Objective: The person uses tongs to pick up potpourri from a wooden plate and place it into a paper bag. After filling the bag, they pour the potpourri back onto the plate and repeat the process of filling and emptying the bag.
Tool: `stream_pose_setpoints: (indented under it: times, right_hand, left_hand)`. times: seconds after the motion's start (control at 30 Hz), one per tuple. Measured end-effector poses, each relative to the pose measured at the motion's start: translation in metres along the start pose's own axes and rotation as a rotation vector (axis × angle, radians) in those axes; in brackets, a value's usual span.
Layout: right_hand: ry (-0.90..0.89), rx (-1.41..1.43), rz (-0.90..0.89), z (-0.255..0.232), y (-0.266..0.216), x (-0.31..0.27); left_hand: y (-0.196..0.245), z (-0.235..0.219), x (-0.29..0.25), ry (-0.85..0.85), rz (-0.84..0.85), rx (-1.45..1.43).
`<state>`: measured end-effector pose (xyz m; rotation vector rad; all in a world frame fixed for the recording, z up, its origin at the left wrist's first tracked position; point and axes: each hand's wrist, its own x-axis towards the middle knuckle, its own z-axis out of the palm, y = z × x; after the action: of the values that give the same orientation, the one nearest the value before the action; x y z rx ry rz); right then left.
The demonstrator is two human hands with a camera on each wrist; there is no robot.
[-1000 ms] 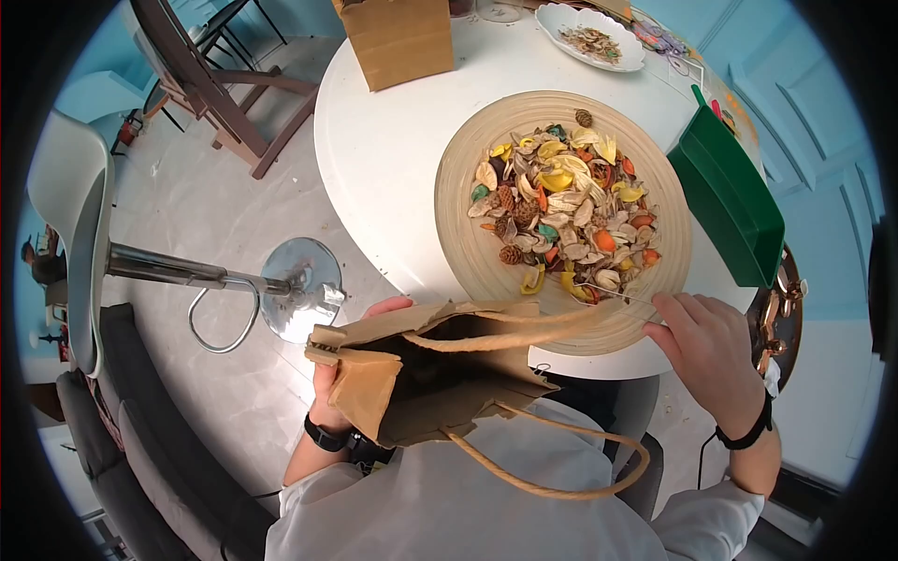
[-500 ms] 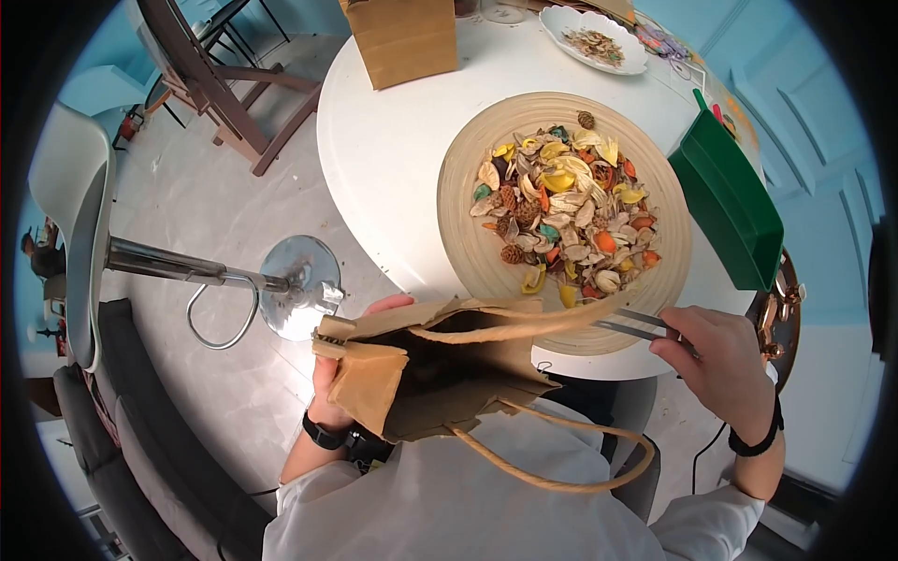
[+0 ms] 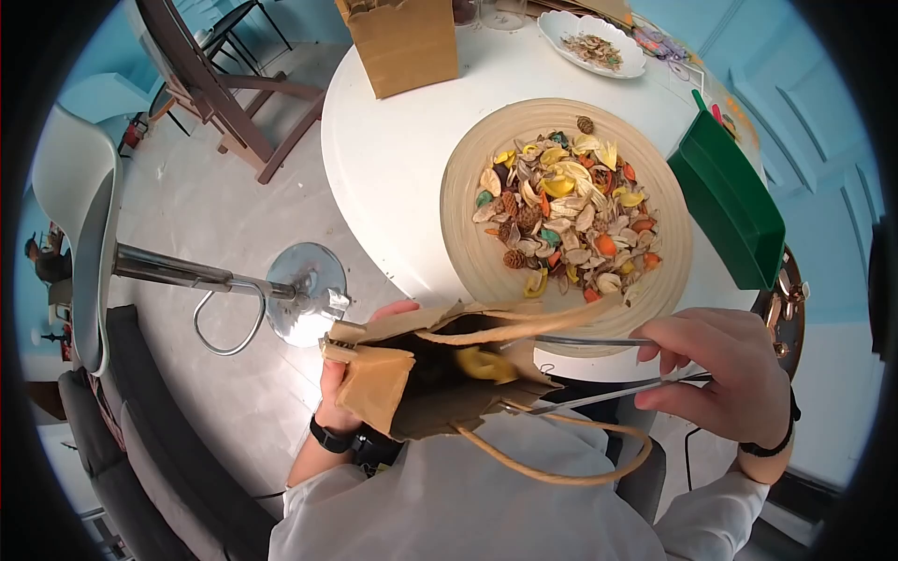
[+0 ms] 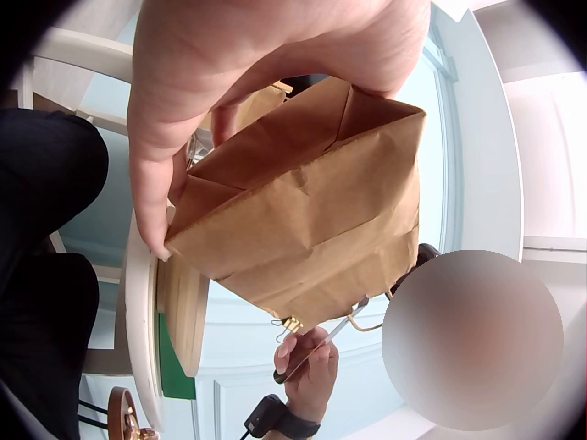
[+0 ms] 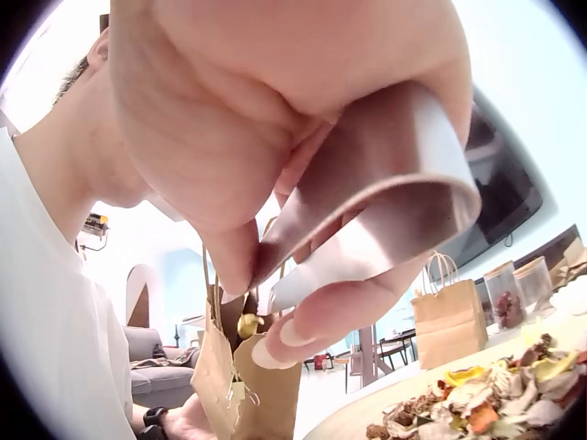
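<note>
My left hand [image 3: 335, 397] grips a brown paper bag [image 3: 374, 388] by its side; in the left wrist view the thumb and fingers curl over the bag's bottom end. The bag's mouth faces my right hand, with two rope handles beside it. My right hand [image 3: 725, 374] holds metal tongs [image 5: 404, 174], thumb on one arm and fingers on the other. The tongs' arms stand spread, their tips at the bag's mouth. A blurred yellow dried petal [image 3: 486, 365] shows inside the opening. Behind the bag, a round wooden plate [image 3: 458, 206] bears a heap of potpourri [image 3: 571, 201].
Another brown paper bag [image 3: 404, 47] stands on the white table [image 3: 374, 159]. A scalloped white plate [image 3: 554, 28] with small dried bits sits at the back. A green bin [image 3: 730, 196] flanks the wooden plate on the right. A bar stool [image 3: 79, 215] is at left.
The tongs have moved from the wooden plate's near edge to the bag's mouth, and their arms have spread. A yellow petal now shows in the opening. My left hand keeps its grip on the bag.
</note>
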<state>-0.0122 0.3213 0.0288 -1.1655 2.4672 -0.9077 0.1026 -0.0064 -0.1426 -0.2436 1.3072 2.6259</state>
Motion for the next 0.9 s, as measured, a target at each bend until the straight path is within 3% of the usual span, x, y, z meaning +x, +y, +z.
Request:
stream_pose_setpoints:
  times: [0.1,0.2,0.3,0.5,0.67,0.73,0.77,0.8,0.87,0.9]
  right_hand:
    - [0.008,-0.021,0.002,-0.002,0.0,0.0]
    - [0.133,-0.144,0.135,-0.004,0.013,-0.011]
    - [0.15,-0.444,0.239,0.005,0.036,-0.022]
    - [0.206,-0.684,0.181,0.013,0.057,-0.027]
    - [0.256,-0.456,0.372,-0.007,0.064,-0.025]
    - [0.227,-0.316,0.539,-0.016,0.065,-0.021]
    - [0.277,-0.335,0.432,-0.014,0.079,-0.026]
    - [0.283,-0.339,0.434,-0.016,0.081,-0.023]
    - [0.165,-0.114,0.618,-0.021,0.085,-0.016]
    - [0.173,-0.116,0.617,-0.021,0.088,-0.014]
  left_hand:
    - [0.002,-0.001,0.002,-0.035,-0.011,0.019]
    - [0.0,-0.003,0.002,-0.065,-0.016,-0.03]
    - [-0.002,-0.004,0.004,-0.101,-0.02,-0.074]
    - [-0.006,-0.007,0.005,-0.107,-0.027,-0.101]
    - [-0.007,-0.007,0.007,-0.125,-0.042,-0.121]
    - [-0.007,-0.007,0.007,-0.128,-0.047,-0.132]
    - [-0.007,-0.007,0.007,-0.13,-0.048,-0.137]
    - [-0.007,-0.007,0.007,-0.13,-0.049,-0.142]
    - [-0.007,-0.007,0.007,-0.132,-0.048,-0.148]
    - [-0.007,-0.007,0.006,-0.132,-0.048,-0.15]
